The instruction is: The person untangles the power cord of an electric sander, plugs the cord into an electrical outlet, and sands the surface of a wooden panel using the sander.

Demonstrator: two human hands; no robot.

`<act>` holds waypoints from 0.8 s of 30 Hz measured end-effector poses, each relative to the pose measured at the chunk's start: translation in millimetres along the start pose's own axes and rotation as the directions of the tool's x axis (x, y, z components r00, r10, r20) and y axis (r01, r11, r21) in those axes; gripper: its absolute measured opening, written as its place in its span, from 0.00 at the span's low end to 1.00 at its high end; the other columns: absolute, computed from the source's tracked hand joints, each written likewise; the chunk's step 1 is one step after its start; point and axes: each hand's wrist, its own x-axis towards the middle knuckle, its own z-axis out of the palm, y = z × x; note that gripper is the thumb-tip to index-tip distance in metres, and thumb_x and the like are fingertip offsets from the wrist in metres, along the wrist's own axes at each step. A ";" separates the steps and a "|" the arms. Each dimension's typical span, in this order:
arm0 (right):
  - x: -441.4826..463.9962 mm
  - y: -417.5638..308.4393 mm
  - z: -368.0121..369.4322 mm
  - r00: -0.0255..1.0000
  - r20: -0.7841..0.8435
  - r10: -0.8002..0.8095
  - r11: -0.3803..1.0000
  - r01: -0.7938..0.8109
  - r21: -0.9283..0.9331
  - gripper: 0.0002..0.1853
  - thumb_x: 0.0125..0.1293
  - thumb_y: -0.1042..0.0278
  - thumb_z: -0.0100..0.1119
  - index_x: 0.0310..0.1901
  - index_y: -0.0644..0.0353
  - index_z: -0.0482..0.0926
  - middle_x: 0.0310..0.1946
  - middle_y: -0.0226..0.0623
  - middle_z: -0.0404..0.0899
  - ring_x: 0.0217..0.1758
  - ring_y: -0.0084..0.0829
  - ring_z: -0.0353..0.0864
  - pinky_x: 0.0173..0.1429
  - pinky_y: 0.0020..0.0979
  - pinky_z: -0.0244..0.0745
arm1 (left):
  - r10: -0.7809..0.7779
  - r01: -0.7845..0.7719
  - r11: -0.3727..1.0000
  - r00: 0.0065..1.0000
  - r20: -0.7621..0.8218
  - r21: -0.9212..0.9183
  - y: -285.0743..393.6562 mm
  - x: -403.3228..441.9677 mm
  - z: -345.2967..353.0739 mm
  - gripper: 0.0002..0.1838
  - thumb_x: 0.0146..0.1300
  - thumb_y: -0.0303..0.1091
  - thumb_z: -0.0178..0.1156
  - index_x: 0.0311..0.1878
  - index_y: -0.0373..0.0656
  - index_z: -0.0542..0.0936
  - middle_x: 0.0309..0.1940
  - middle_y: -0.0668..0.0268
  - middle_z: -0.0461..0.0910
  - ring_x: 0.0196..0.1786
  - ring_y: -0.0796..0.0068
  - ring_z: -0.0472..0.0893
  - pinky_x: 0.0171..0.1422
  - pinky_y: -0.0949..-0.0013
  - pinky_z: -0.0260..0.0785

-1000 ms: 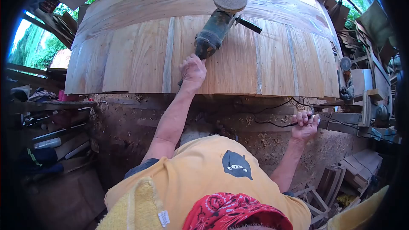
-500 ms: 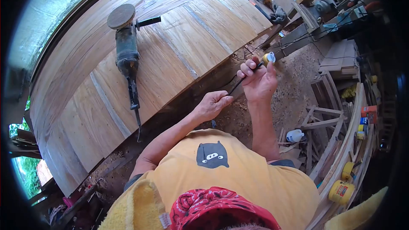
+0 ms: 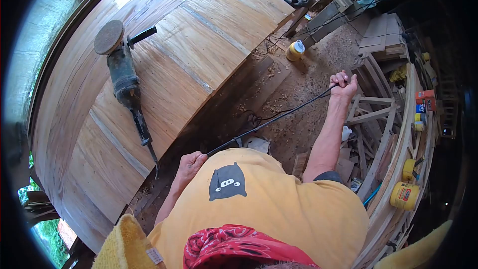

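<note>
The near edge of the wooden panel (image 3: 199, 40) runs diagonally from upper right to lower left, and a dark gap separates it from the black cord (image 3: 274, 119). The cord slants nearly straight in front of the person, from one hand to the other. The left grip (image 3: 189, 167) is closed around its lower part, just beside the yellow shirt (image 3: 284, 184) and near the panel edge; the right grip (image 3: 343, 84) is closed around its upper part, well apart from that edge. Between them and the panel, the widest room is over the ground (image 3: 318, 65), strewn with wood shavings, where a yellow tub (image 3: 295, 52) stands. A wooden frame (image 3: 371, 115) bounds this room on the right, beyond the right forearm.

The panel is curved and planked, with pale grey stripes along some seams. A disc sander (image 3: 123, 69) lies on it, disc upward, its cable tail reaching past the edge. Farther off lie stacked boards (image 3: 381, 35); along the right side, a yellow jar (image 3: 404, 196) and an orange box (image 3: 425, 97) sit by a curved timber rail (image 3: 381, 194).
</note>
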 end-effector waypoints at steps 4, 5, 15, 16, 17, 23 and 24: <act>55.5 -32.5 19.8 0.997 0.073 -0.028 0.999 0.031 -0.041 0.29 0.82 0.40 0.45 0.39 0.63 0.77 0.23 0.22 0.69 0.17 0.20 0.59 0.32 0.32 0.61 | 0.103 -0.067 0.966 0.986 -0.134 0.248 -71.0 14.7 16.1 0.20 0.75 0.39 0.65 0.26 0.43 0.76 0.19 0.73 0.70 0.26 0.84 0.68 0.30 0.70 0.64; 75.1 -41.1 25.6 0.995 0.086 -0.040 0.997 0.045 -0.059 0.29 0.82 0.40 0.44 0.39 0.63 0.78 0.23 0.22 0.69 0.18 0.20 0.59 0.32 0.32 0.60 | -0.045 0.067 0.989 0.986 -0.161 0.133 -75.3 14.9 28.1 0.18 0.74 0.39 0.65 0.27 0.43 0.77 0.20 0.66 0.70 0.25 0.80 0.70 0.31 0.68 0.65; 206.3 -94.3 30.5 0.946 0.309 0.098 0.964 -0.014 -0.264 0.19 0.84 0.51 0.46 0.43 0.57 0.79 0.24 0.22 0.66 0.19 0.18 0.57 0.32 0.30 0.58 | 0.023 -0.087 0.945 0.979 -0.203 -0.315 106.2 151.2 156.4 0.21 0.81 0.51 0.55 0.36 0.44 0.81 0.17 0.77 0.65 0.19 0.85 0.61 0.26 0.72 0.52; 209.0 -94.7 24.9 0.925 0.353 0.139 0.958 -0.036 -0.283 0.18 0.84 0.53 0.47 0.43 0.57 0.79 0.24 0.22 0.66 0.20 0.18 0.58 0.31 0.29 0.58 | 0.162 -0.235 0.856 0.968 -0.194 -0.460 146.2 163.4 168.1 0.23 0.82 0.53 0.52 0.40 0.43 0.82 0.16 0.77 0.63 0.18 0.85 0.58 0.25 0.72 0.50; 207.4 -93.9 23.6 0.944 0.301 0.132 0.929 -0.011 -0.371 0.17 0.84 0.53 0.48 0.44 0.57 0.78 0.24 0.22 0.66 0.20 0.18 0.59 0.30 0.29 0.59 | 0.319 -0.337 0.767 0.939 -0.131 -0.546 183.4 172.9 175.7 0.24 0.83 0.56 0.48 0.44 0.43 0.81 0.16 0.77 0.62 0.18 0.84 0.57 0.25 0.71 0.49; 199.6 -60.3 -5.6 0.964 0.129 0.233 0.816 -0.122 -0.565 0.16 0.83 0.53 0.52 0.47 0.59 0.77 0.25 0.24 0.73 0.20 0.21 0.68 0.30 0.30 0.68 | 0.817 -0.531 0.424 0.574 0.058 -0.734 346.8 196.7 227.8 0.25 0.84 0.58 0.41 0.51 0.47 0.78 0.18 0.76 0.64 0.17 0.83 0.58 0.25 0.71 0.52; 200.9 -56.0 -11.1 0.964 0.119 0.236 0.786 -0.118 -0.607 0.16 0.83 0.52 0.52 0.47 0.59 0.77 0.27 0.25 0.75 0.21 0.21 0.69 0.30 0.30 0.68 | 0.836 -0.514 0.403 0.543 0.077 -0.757 363.3 199.6 233.9 0.24 0.84 0.58 0.41 0.51 0.48 0.78 0.18 0.76 0.65 0.17 0.83 0.59 0.25 0.71 0.53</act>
